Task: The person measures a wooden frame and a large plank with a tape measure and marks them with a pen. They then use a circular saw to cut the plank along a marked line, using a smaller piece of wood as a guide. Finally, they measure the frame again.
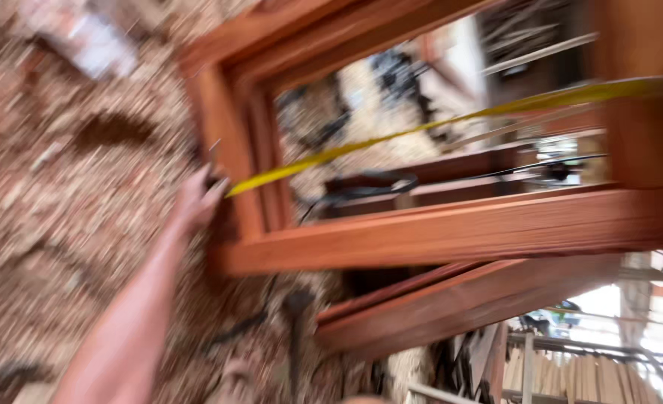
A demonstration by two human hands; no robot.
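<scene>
Across the reddish wooden frame (436,232) runs a yellow measuring tape (421,127), stretched slantwise from the frame's left upright up toward its right side, where it fades into blur. We hold the tape's near end with our left hand (197,200), fingers curled about it against the outer edge of the left upright; how tightly they close we cannot tell, since the picture is smeared by motion. Our bare forearm (133,322) reaches up from the lower left. Our right hand is out of view. Under the frame lies a second reddish wooden piece (451,303), angled beneath it. Through the frame's opening we see a dark cable (369,187) looped over timber. Wood shavings (62,194) cover the ground to the left, and a hammer-like tool (296,329) stands among them, too blurred to name surely. Pale planks (571,374) are stacked at lower right.
</scene>
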